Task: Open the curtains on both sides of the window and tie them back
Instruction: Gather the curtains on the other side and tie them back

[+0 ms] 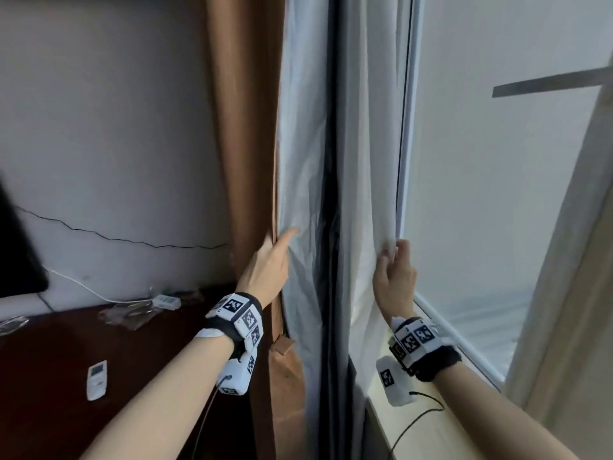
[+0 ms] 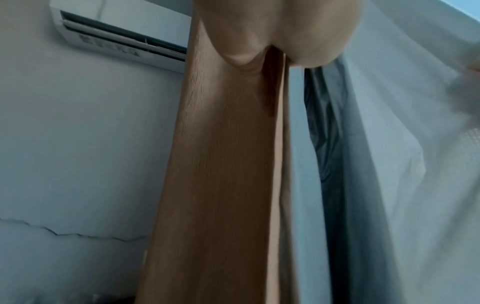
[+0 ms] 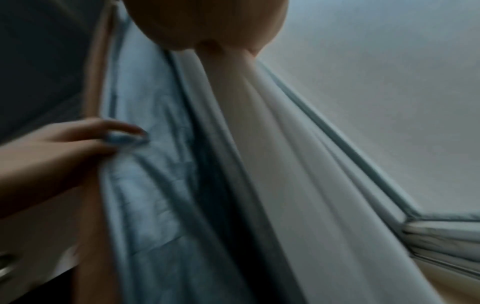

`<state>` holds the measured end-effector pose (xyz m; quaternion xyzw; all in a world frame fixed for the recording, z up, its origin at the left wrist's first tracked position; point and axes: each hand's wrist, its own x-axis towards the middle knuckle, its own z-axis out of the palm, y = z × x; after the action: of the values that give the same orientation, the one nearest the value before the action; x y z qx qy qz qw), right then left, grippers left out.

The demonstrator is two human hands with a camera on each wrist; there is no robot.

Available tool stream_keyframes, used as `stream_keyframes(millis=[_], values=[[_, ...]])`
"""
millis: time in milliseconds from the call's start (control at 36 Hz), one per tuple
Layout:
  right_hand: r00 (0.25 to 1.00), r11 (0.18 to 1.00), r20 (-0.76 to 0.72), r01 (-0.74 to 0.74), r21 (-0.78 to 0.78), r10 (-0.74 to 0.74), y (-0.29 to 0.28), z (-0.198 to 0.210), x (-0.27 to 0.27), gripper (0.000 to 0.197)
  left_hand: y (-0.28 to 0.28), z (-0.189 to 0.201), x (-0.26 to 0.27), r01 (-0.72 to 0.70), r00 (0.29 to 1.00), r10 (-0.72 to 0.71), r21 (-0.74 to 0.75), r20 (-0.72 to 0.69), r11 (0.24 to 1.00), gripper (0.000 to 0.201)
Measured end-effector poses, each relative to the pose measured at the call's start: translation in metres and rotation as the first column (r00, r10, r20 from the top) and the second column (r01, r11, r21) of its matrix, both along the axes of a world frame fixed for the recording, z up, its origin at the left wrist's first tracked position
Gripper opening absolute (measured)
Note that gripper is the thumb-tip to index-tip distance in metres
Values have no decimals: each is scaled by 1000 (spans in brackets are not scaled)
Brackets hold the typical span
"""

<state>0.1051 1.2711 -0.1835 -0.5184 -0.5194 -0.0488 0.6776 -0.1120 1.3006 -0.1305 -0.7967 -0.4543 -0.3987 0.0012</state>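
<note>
A brown curtain (image 1: pixel 242 127) with a pale grey lining (image 1: pixel 302 144) hangs bunched at the window's left side, and a white sheer curtain (image 1: pixel 368 144) hangs beside it. My left hand (image 1: pixel 282 240) grips the brown curtain's edge, one finger lying on the lining. In the left wrist view the brown curtain (image 2: pixel 221 164) runs out from under the left hand (image 2: pixel 272 41). My right hand (image 1: pixel 393 249) pinches the sheer's right edge against the window frame; the right wrist view shows the sheer curtain (image 3: pixel 272 144) gathered in the right hand (image 3: pixel 221 41). A second, beige curtain (image 1: pixel 570 260) hangs at the far right.
The bare window pane (image 1: pixel 497 194) and the sill (image 1: pixel 431 423) lie to the right. On the left a dark desk (image 1: pixel 49 410) carries a white remote (image 1: pixel 97 380), a power adapter (image 1: pixel 167 301) and a dark screen (image 1: pixel 16 254). An air conditioner (image 2: pixel 116 35) hangs on the wall.
</note>
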Motion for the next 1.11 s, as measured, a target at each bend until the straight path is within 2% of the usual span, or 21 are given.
stream_keyframes(millis=[56,111,222,306,361,444,500,556,667,750,833,917,944,1028,1083,1111], values=[[994,996,62,-87,16,86,-21,2,-17,6,-7,-3,1,-7,999,8,-43,31,999,45],[975,983,135,-180,16,176,-41,4,-36,9,-16,-4,4,0,998,5,-89,63,996,48],[928,953,231,-265,-149,294,-55,1,-71,25,-38,3,6,42,988,-23,-128,150,991,53],[921,934,251,-226,-277,297,-52,-6,-95,26,-53,9,8,73,975,-49,-106,218,992,45],[913,921,243,-252,-298,329,-55,-9,-112,26,-61,10,10,106,962,-81,-86,260,991,36],[906,912,230,-283,-297,356,-54,-11,-128,44,-69,10,9,104,953,-68,-107,295,989,32],[899,913,295,-215,-346,323,-53,-9,-133,58,-70,10,8,49,966,-5,-163,259,985,38],[866,906,380,-170,-388,325,-57,-9,-133,66,-69,10,7,-28,974,69,-190,215,981,36],[822,915,464,-158,-372,331,-61,-16,-118,60,-65,10,-3,-65,984,90,-157,156,985,32],[848,866,315,-281,-414,426,-48,-26,-98,51,-64,8,-11,-52,989,69,-127,135,991,40],[903,871,52,-393,-295,425,-38,-24,-76,41,-62,6,-16,-49,992,56,-65,115,997,54],[963,942,-56,-271,-199,265,-18,-12,-53,19,-57,6,-23,-27,996,28,-24,80,999,77],[971,948,-87,-236,-215,222,-9,-7,-45,21,-57,7,-25,-14,998,14,-10,66,1000,84],[977,895,-139,-204,-396,161,18,4,-28,66,-49,7,-30,-32,999,32,-32,2,999,93],[973,824,-137,-228,-518,184,36,8,-22,93,-37,6,-35,-98,994,96,-33,-44,995,89],[962,791,-148,-272,-549,228,42,10,-20,101,-29,5,-37,-140,989,138,-28,-61,990,82]])
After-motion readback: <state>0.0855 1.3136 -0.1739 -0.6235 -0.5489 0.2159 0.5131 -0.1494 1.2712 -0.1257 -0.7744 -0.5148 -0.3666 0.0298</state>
